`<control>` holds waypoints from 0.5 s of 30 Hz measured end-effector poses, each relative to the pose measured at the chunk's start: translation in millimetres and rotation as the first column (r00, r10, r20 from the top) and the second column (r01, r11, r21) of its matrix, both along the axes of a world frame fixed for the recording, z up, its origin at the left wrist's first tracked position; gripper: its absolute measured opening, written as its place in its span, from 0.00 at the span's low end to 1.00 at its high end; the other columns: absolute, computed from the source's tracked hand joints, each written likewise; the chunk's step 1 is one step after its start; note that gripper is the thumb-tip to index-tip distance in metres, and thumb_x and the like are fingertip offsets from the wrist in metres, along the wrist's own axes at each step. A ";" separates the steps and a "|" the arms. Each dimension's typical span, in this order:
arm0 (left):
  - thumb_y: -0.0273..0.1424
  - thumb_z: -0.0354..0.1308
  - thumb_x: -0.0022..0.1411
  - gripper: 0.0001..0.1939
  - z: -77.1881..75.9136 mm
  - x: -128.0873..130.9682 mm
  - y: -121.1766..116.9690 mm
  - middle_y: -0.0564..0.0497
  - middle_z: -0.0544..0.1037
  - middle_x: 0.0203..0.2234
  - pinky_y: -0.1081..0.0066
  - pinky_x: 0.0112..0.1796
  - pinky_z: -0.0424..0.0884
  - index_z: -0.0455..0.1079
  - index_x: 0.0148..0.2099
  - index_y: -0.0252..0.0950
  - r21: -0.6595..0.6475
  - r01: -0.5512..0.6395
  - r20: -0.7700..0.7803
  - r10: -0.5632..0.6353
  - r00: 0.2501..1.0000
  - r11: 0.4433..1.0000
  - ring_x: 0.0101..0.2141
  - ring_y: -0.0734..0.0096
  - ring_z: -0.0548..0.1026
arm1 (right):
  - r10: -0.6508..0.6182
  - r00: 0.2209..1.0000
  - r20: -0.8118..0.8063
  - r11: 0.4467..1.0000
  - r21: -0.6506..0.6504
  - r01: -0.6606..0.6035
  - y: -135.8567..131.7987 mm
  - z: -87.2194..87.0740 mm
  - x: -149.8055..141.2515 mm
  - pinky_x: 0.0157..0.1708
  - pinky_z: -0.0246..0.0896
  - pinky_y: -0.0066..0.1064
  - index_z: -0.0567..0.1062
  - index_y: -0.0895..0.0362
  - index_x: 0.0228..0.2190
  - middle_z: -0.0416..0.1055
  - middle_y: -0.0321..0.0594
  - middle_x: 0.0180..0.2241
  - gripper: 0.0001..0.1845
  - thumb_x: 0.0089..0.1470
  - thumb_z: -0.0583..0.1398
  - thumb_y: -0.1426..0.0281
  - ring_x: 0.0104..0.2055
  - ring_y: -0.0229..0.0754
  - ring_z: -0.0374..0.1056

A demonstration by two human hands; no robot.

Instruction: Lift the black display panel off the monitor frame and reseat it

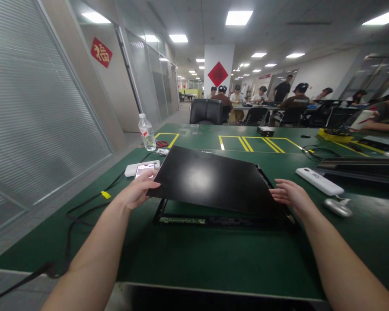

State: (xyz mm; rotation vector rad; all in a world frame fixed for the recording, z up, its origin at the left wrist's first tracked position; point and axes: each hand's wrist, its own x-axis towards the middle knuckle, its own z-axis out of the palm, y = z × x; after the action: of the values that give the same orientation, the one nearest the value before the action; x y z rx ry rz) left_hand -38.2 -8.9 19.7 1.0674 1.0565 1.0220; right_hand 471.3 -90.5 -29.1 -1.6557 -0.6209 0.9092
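Observation:
A glossy black flat screen panel (207, 177) is tilted above the table, with its left side raised. My left hand (139, 186) grips its left edge, the thumb lying over the front. Beside the panel's right edge is my right hand (290, 195), with fingers stretched out and fingertips at the edge; a firm hold does not show. Under the panel lies a thin black frame (240, 222), partly hidden by it. A green circuit board strip (181, 220) shows along the frame's near side.
The green table (194, 255) bears a water bottle (147, 133), a phone (145, 169), red-handled scissors (162, 144) and black cables (74, 211) on the left. On the right are a white power bank (319, 181) and a silver mouse-like object (338, 207). Several people sit at tables behind.

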 end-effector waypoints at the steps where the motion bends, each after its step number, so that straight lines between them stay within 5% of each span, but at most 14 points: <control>1: 0.25 0.78 0.37 0.28 -1.7 -0.1 0.8 0.52 0.86 0.33 0.70 0.33 0.79 0.77 0.43 0.38 0.003 0.011 -0.012 -0.011 1.000 1.000 0.32 0.63 0.85 | -0.005 1.000 0.023 1.000 -0.004 0.006 -0.2 1.3 -1.7 0.32 0.78 0.34 0.79 0.55 0.50 0.85 0.48 0.32 0.21 0.52 0.66 0.71 0.33 0.50 0.84; 6: 0.24 0.77 0.36 0.29 -14.0 7.8 3.8 0.52 0.87 0.35 0.67 0.39 0.79 0.74 0.43 0.38 0.009 0.075 -0.052 -0.074 0.996 0.997 0.34 0.63 0.85 | -0.059 0.992 0.115 0.998 0.022 0.057 1.7 -1.6 -0.6 0.26 0.68 0.30 0.80 0.53 0.45 0.85 0.46 0.32 0.21 0.47 0.65 0.68 0.32 0.47 0.80; 9: 0.22 0.77 0.37 0.31 -24.4 16.3 4.3 0.49 0.88 0.38 0.62 0.44 0.80 0.73 0.46 0.38 -0.036 0.147 -0.077 -0.149 0.986 0.989 0.42 0.54 0.87 | -0.118 0.970 0.214 0.993 0.048 0.110 3.4 -8.7 7.7 0.23 0.57 0.29 0.82 0.53 0.42 0.84 0.46 0.31 0.20 0.45 0.65 0.65 0.29 0.44 0.75; 15: 0.17 0.76 0.38 0.41 -35.6 21.9 5.4 0.44 0.90 0.43 0.61 0.49 0.79 0.73 0.57 0.36 -0.096 0.211 -0.066 -0.218 0.974 0.973 0.49 0.49 0.88 | -0.160 0.962 0.222 0.986 0.075 0.146 7.0 -22.5 21.7 0.22 0.53 0.29 0.80 0.52 0.38 0.84 0.46 0.31 0.18 0.42 0.66 0.63 0.26 0.42 0.69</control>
State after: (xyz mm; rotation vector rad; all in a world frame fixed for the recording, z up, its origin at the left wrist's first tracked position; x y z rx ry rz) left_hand -16.2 -3.5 -15.9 1.1284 1.0132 0.7599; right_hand 493.0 -83.6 -51.6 -1.7429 -0.6569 0.5891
